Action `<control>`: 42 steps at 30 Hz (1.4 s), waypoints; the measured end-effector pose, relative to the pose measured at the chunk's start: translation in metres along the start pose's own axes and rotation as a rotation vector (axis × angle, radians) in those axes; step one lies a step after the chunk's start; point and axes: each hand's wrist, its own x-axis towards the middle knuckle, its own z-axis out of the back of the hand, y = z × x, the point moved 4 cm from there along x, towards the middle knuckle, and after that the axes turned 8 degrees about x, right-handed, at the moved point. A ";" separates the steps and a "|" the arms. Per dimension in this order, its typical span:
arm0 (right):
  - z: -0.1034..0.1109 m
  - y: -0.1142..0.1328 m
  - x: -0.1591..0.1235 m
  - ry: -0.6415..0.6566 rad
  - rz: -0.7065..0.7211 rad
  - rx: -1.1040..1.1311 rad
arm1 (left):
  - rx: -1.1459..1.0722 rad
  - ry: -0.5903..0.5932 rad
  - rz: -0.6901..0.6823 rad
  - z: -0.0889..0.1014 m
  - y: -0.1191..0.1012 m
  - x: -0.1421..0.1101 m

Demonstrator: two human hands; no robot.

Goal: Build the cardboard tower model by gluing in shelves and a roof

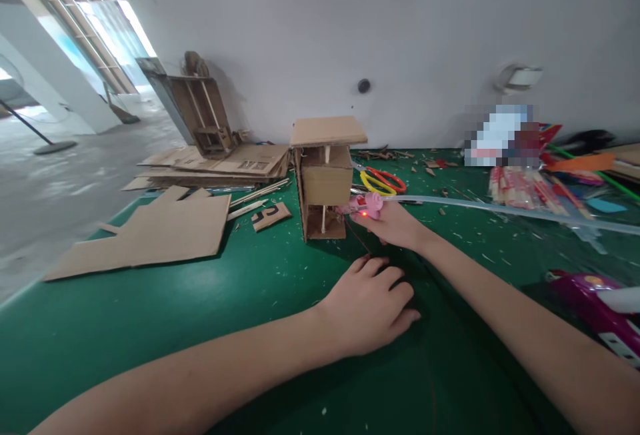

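Note:
My right hand (pixel 400 225) is closed around a pink hot glue gun (pixel 369 205), whose small red light glows. A long translucent glue stick (pixel 480 207) sticks out of its back to the right. The gun's front end is at the right side of a small upright cardboard structure (pixel 327 185) with a flat top and thin sticks inside. My left hand (pixel 373 301) lies palm down on the green table in front of it, fingers bent and apart, with no held object visible. A thin reddish line (pixel 359 235) runs from near the structure toward its fingertips.
Cut cardboard sheets (pixel 165 231) and a lettered scrap (pixel 271 217) lie left. Scissors (pixel 385 181) with red and yellow handles lie behind the gun. A purple power strip (pixel 590 295) and plastic-wrapped packets (pixel 520 188) are right. A white wall stands behind.

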 end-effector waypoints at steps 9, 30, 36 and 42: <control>0.002 0.006 0.000 0.032 -0.022 -0.053 | 0.004 0.021 0.002 0.002 0.000 -0.001; -0.015 -0.004 0.016 0.258 -0.086 0.215 | 0.003 0.006 -0.010 0.001 -0.001 -0.001; -0.019 0.003 0.014 0.242 -0.101 0.168 | -0.001 0.010 -0.006 0.001 0.000 0.000; -0.021 0.003 0.017 0.243 -0.109 0.125 | 0.001 0.019 -0.007 0.000 -0.001 -0.001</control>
